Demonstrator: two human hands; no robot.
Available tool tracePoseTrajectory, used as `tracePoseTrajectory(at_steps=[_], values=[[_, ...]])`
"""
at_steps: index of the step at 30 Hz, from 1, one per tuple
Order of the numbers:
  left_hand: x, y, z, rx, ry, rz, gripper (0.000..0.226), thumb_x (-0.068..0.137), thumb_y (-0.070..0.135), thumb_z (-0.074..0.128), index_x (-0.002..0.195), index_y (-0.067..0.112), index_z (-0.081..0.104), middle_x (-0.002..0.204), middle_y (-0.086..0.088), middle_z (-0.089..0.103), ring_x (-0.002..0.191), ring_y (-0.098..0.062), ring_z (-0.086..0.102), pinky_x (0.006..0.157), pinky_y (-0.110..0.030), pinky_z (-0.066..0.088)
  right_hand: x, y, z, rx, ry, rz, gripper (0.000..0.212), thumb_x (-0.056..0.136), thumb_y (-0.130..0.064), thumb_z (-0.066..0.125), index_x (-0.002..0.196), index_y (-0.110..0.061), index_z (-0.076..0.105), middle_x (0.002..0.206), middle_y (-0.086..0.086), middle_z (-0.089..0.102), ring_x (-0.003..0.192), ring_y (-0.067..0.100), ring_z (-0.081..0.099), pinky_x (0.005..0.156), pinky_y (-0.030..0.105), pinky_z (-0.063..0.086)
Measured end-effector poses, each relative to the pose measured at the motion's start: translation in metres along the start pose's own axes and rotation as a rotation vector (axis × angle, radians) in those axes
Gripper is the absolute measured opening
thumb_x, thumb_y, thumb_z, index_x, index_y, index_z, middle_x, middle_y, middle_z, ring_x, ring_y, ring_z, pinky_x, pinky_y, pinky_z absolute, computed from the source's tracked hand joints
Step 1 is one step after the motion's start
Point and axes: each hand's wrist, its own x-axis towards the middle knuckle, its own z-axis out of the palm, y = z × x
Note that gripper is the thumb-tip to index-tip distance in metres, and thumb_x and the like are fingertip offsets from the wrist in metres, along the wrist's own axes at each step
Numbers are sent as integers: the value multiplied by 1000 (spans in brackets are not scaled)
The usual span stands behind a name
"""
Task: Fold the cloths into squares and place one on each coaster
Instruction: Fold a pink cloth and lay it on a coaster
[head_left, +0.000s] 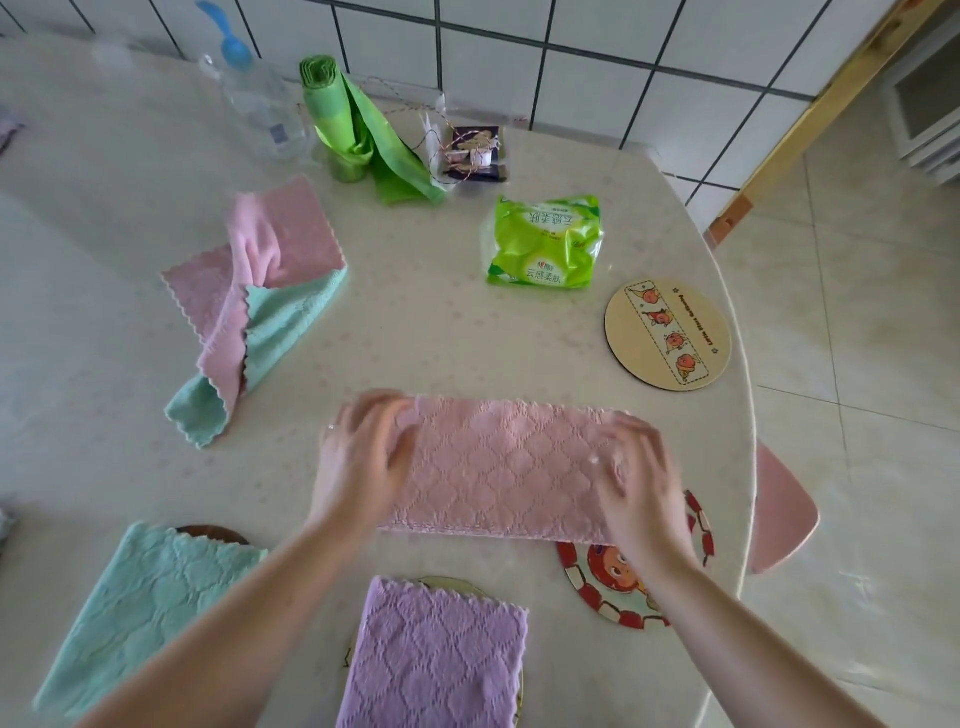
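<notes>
- Pink cloth (501, 467) folded into a long strip, lying on the pale counter (426, 322) near its front edge.
- Left hand (363, 457) on the strip's left end, right hand (636, 473) on its right end; both blurred, grip impossible to tell.
- Red-rimmed cartoon coaster (608, 587) partly under the strip's right end.
- Folded green cloth (140, 608) and folded purple cloth (436, 660), each over a coaster.
- Round beige coaster (667, 335) bare, far right.
- Unfolded pink and green cloths (254, 306) heaped far left.
</notes>
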Motion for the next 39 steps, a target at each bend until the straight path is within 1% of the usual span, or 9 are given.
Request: tracePoseTrajectory(at_steps=[3, 6, 11, 18, 23, 27, 31, 36, 39], values=[[-23, 26, 20, 55, -214, 289, 33, 87, 27, 45, 114, 19, 62, 121, 4, 61, 116, -15, 51, 96, -42, 45, -21, -24, 21, -177, -220, -246, 46, 88, -34, 39, 132, -23, 47, 142, -5, 38, 136, 12, 24, 114, 40, 13], [-36, 28, 46, 262, -359, 429, 41, 89, 29, 40, 125, 16, 54, 135, 0, 52, 132, -21, 41, 108, -43, 34, -28, -30, 50, -303, -305, -266, 56, 91, -42, 24, 142, -22, 32, 150, -2, 30, 141, 15, 16, 114, 46, 0], [-34, 7, 48, 414, -427, 470, 46, 93, 35, 35, 132, 14, 50, 143, -8, 44, 135, -24, 35, 109, -46, 23, -29, -5, 54, -501, -332, -269, 49, 91, -42, 30, 135, -24, 43, 147, 4, 38, 137, 21, 33, 113, 53, 14], [-33, -33, 16, 500, -454, 440, 56, 98, 47, 13, 140, 18, 37, 148, -8, 35, 138, -22, 25, 112, -44, 12, -31, 27, 19, -593, -313, -249, 49, 90, -43, 31, 133, -23, 43, 147, 4, 37, 138, 18, 24, 108, 57, 15], [-33, -54, -2, 522, -449, 376, 55, 98, 49, 11, 141, 20, 31, 150, -3, 30, 144, -11, -3, 113, -47, 7, -31, 42, 3, -607, -314, -181, 52, 94, -50, 21, 135, -25, 41, 147, 2, 36, 136, 16, 26, 108, 58, 20], [-31, -60, -14, 518, -448, 317, 57, 97, 51, 11, 139, 20, 35, 146, -9, 37, 138, -23, 25, 112, -46, 5, -31, 47, -6, -617, -325, -172, 58, 94, -53, 7, 137, -27, 37, 147, 2, 37, 135, 17, 28, 109, 57, 21], [-33, -59, -18, 513, -377, 309, 56, 96, 49, 17, 134, 18, 42, 141, -11, 43, 133, -25, 29, 111, -50, 12, -25, 48, -9, -600, -347, -206, 52, 90, -50, 27, 135, -27, 38, 146, 1, 36, 137, 18, 28, 110, 57, 16], [-29, -2, -7, 301, -390, 512, 25, 79, 28, 68, 104, 30, 68, 108, 13, 66, 103, -11, 60, 98, -34, 43, 13, 13, -1, -505, -322, -289, 44, 90, -36, 46, 132, -24, 48, 148, -2, 32, 141, 15, 18, 113, 50, -1], [-37, 28, 10, 204, -549, 589, 27, 79, 22, 71, 105, 28, 66, 101, 15, 67, 94, -6, 61, 93, -28, 47, 43, -18, 15, -393, -311, -307, 34, 92, -27, 47, 126, -26, 54, 144, -9, 38, 138, 11, 26, 116, 47, 1]])
